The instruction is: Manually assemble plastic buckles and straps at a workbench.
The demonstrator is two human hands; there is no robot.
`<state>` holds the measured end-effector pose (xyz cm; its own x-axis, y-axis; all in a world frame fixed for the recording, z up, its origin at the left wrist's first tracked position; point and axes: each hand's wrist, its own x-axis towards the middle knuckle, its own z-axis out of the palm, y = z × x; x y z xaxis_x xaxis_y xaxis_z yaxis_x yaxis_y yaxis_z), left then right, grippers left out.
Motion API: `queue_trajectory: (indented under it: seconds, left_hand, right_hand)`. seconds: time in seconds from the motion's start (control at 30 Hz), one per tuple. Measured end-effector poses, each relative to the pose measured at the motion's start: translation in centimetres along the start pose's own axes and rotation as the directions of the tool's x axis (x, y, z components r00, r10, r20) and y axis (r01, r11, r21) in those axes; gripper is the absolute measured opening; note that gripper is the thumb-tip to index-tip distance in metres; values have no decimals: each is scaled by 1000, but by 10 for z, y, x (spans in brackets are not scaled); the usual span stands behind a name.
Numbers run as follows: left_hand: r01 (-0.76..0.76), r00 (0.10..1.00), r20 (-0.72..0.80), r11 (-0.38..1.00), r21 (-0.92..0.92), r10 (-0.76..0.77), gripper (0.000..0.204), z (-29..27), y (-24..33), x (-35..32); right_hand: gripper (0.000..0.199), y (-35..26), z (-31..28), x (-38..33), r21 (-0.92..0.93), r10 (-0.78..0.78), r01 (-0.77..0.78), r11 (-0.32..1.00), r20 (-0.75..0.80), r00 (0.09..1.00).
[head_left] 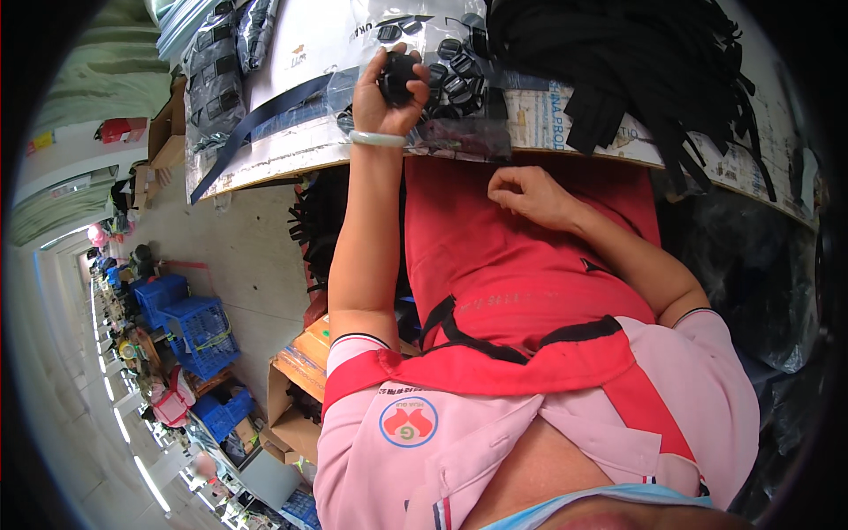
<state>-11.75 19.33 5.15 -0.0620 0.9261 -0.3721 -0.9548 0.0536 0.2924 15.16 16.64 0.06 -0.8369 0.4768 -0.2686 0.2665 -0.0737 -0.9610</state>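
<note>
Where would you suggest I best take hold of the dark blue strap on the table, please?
I'd probably pinch the dark blue strap by its lower-left end, coming from the near left: it is a long, flat band, and that end reaches the near edge of the table, away from the left hand.

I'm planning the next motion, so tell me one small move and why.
Probably raise the right hand to take a piece from the left hand: the left's fingers curl around black pieces, while the right is over the red apron, below the table edge, with nothing visible in it.
</note>
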Motion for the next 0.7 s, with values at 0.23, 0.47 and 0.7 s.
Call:
queue_trajectory:
  seconds: [0.23, 0.47, 0.7]
  left_hand:
    - [30, 999, 31, 978, 208, -37, 29, 26, -74, -69]
    - [139, 984, 82, 965, 223, -161, 35, 4, -118, -90]
    - [311, 950, -83, 907, 283, -300, 31, -40, -133, -105]
  right_hand:
    - [13, -85, -13, -20, -81, -279, 269, 960, -394, 876]
    - [15, -70, -35, -15, -261, -420, 394, 881, -51, 906]
    - [18, -60, -49, -33, 93, -1, 5, 996, -49, 999]
